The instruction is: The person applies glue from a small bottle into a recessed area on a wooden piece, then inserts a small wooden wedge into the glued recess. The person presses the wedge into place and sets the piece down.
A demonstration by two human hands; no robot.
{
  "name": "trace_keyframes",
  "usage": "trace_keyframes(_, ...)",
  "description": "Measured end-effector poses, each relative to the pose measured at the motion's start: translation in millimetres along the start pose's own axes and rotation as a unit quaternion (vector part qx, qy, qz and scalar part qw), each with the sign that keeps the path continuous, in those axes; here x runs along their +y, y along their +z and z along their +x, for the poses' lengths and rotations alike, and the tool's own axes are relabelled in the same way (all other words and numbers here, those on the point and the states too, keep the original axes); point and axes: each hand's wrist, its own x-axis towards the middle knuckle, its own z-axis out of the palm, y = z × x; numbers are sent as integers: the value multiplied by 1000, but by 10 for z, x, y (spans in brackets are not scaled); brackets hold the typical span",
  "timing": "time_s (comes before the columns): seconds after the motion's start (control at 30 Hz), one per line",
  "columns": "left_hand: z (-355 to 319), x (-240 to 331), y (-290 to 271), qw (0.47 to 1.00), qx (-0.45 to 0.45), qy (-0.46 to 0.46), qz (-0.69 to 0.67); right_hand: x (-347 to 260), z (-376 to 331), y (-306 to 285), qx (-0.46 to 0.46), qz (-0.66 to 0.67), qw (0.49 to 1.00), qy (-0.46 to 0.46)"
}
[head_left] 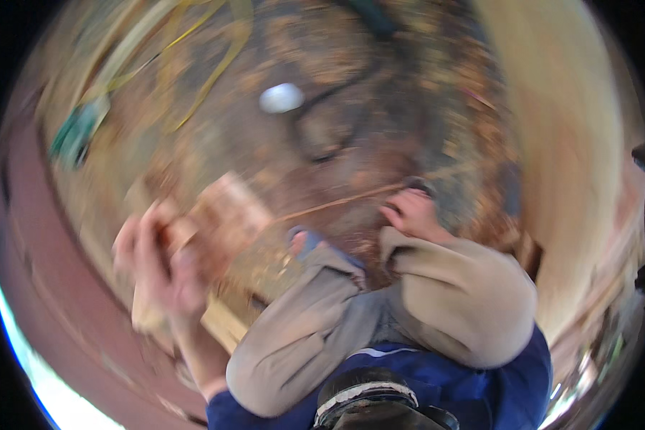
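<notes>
My left hand (166,269) is at the left, blurred by motion. Its fingers and thumb are apart around a small reddish-brown wood block (178,233); whether they grip it is not clear. Just right of it lies a wider pale-reddish wood piece (233,208). My right hand (417,213) hangs past my right knee with its fingers partly spread, holding nothing I can see. Beyond its fingertips is a small dark object (418,186), too blurred to name. A thin brown strip (340,204) runs from the wood piece toward this hand.
Wood shavings and scraps litter the ground. A white round object (281,98) lies ahead beside a dark cable (304,132). Far left are a green power tool-like object (79,136) and a yellow cord (211,79). A large pale timber (570,143) stands along the right.
</notes>
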Motion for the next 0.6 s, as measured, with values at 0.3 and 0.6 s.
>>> trace_keyframes(0.3,41,60,-3,998,17,41,35,-817,723,486,-310,241,841,-372)
trace_keyframes(0.6,-16,-7,-13,999,8,46,24,-1671,517,1521,-476,-27,708,-521)
